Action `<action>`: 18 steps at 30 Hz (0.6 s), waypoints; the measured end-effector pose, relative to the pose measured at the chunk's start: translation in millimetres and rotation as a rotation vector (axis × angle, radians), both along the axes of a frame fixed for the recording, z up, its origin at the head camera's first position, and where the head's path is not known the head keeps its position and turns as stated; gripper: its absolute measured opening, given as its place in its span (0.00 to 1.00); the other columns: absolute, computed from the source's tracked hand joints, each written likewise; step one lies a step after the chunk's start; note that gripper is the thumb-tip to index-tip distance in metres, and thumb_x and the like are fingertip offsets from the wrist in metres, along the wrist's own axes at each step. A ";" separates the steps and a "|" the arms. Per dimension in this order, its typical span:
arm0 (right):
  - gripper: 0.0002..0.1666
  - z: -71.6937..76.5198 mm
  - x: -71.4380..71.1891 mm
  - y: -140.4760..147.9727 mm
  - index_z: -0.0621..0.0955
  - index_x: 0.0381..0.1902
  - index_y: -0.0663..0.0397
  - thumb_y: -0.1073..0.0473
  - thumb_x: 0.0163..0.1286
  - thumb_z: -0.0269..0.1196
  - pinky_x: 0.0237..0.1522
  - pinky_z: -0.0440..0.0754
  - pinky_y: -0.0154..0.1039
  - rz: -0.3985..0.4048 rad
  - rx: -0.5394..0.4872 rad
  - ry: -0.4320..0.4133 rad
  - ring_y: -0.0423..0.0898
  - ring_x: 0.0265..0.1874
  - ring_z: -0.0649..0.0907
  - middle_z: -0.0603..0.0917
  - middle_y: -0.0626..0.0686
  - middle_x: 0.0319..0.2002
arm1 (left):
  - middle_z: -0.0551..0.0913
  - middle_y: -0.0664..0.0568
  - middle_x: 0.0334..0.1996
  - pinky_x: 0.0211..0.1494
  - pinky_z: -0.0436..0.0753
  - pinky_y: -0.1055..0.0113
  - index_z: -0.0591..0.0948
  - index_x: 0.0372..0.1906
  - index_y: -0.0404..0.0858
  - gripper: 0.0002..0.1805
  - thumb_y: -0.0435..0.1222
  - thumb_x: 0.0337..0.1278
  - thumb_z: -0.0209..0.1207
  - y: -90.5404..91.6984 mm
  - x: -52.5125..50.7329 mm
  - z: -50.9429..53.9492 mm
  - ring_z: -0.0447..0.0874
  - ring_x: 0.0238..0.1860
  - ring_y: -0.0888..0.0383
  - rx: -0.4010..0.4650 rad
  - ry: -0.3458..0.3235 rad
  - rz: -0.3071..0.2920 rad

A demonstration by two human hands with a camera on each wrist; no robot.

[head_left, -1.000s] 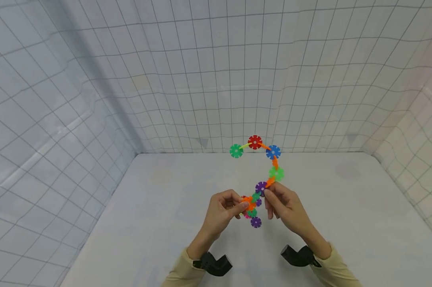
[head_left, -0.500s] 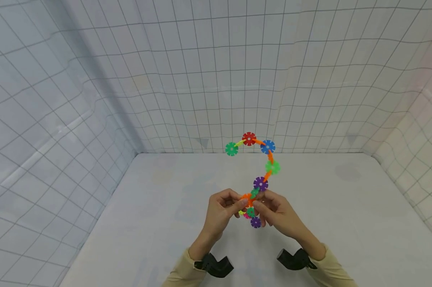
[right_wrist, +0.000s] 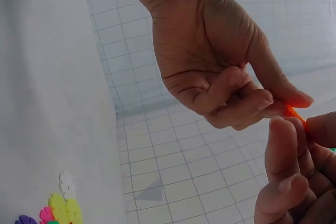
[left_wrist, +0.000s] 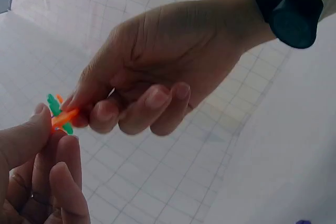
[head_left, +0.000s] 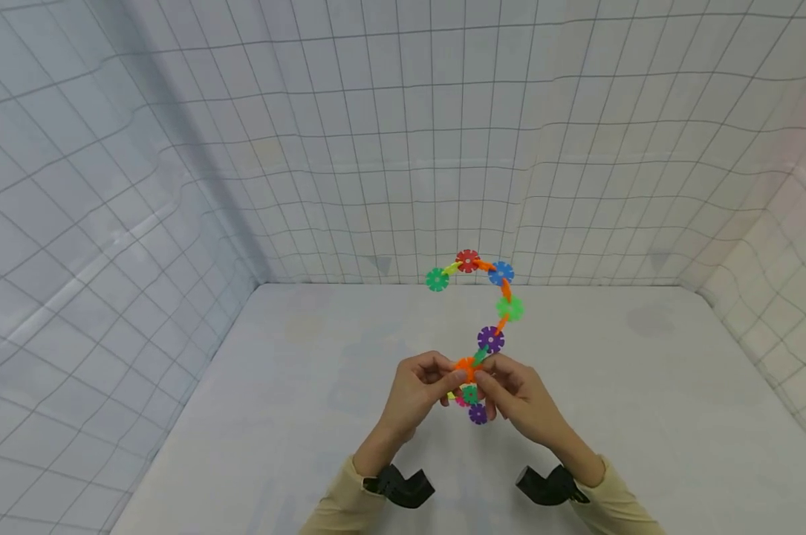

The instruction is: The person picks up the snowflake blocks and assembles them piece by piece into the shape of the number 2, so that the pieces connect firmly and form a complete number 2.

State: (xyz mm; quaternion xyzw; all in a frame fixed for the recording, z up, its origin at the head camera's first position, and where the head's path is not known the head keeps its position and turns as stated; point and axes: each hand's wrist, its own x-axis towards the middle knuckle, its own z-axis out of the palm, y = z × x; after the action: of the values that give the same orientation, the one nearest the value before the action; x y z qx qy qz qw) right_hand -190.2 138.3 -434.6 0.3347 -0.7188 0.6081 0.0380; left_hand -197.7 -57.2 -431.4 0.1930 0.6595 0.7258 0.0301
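Observation:
My left hand point(head_left: 409, 390) pinches an orange notched disc point(head_left: 466, 368) between thumb and fingers. The right hand point(head_left: 516, 386) pinches the same disc from its other side, so the fingertips of both nearly meet. A green notched disc point(left_wrist: 54, 106) is slotted into the orange one. From there a curved chain of linked discs rises away, through a purple disc point(head_left: 490, 339), a light green disc point(head_left: 511, 307), a blue disc point(head_left: 501, 273) and a red disc point(head_left: 468, 261) to a green end disc point(head_left: 437, 279). Fingers hide part of the orange disc.
Loose discs lie on the white table point(head_left: 275, 416) below the hands: a purple one point(head_left: 478, 414), a green one point(head_left: 470, 394), a pink one point(right_wrist: 46, 214), yellow ones point(right_wrist: 59, 208) and a white one point(right_wrist: 67, 184). Grid-patterned sheeting point(head_left: 469, 148) surrounds the table.
My right hand has moved down and left, from the purple disc to the orange disc in the left hand. The chain has shifted slightly left and up; the left hand has barely moved.

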 end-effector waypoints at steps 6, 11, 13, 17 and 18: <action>0.06 0.6 -0.3 1.3 0.76 0.37 0.58 0.71 0.71 0.52 0.12 0.71 0.35 -0.083 0.016 0.009 0.43 0.13 0.76 0.76 0.49 0.23 | 0.83 0.42 0.31 0.26 0.78 0.70 0.82 0.38 0.27 0.10 0.33 0.61 0.60 -19.0 -21.5 -11.6 0.81 0.27 0.52 -0.035 -0.006 0.137; 0.08 -1.0 -1.9 4.8 0.76 0.38 0.55 0.71 0.71 0.52 0.11 0.71 0.38 -0.094 0.016 -0.003 0.42 0.14 0.76 0.76 0.48 0.23 | 0.84 0.43 0.31 0.29 0.80 0.69 0.83 0.38 0.31 0.15 0.41 0.60 0.62 -29.8 -39.9 -34.8 0.83 0.31 0.45 -0.194 -0.009 0.273; 0.08 -1.3 -2.4 5.6 0.76 0.37 0.55 0.70 0.72 0.52 0.11 0.71 0.38 -0.092 0.012 -0.006 0.42 0.14 0.76 0.76 0.49 0.23 | 0.84 0.45 0.30 0.30 0.78 0.69 0.84 0.37 0.33 0.15 0.43 0.60 0.61 -30.2 -44.4 -46.4 0.82 0.31 0.48 -0.333 0.032 0.302; 0.08 -1.0 -3.9 6.8 0.76 0.37 0.55 0.70 0.72 0.51 0.10 0.70 0.38 -0.097 0.003 0.005 0.42 0.13 0.76 0.75 0.54 0.22 | 0.84 0.54 0.28 0.32 0.76 0.68 0.86 0.35 0.39 0.11 0.43 0.58 0.63 -27.7 -46.4 -65.0 0.79 0.30 0.58 -0.634 0.136 0.356; 0.08 -0.8 -4.2 6.9 0.76 0.37 0.55 0.70 0.72 0.51 0.10 0.70 0.37 -0.097 -0.002 0.012 0.42 0.13 0.76 0.75 0.55 0.22 | 0.83 0.55 0.29 0.32 0.76 0.67 0.86 0.36 0.40 0.09 0.42 0.57 0.64 -26.6 -45.7 -67.9 0.78 0.30 0.59 -0.694 0.156 0.363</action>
State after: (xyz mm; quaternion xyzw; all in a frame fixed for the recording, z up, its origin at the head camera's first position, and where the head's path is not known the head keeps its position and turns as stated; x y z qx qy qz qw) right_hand -194.4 145.2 -435.4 0.3033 -0.7334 0.6041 0.0721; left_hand -243.4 -83.8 -499.3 0.1059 0.8893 0.4366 -0.0854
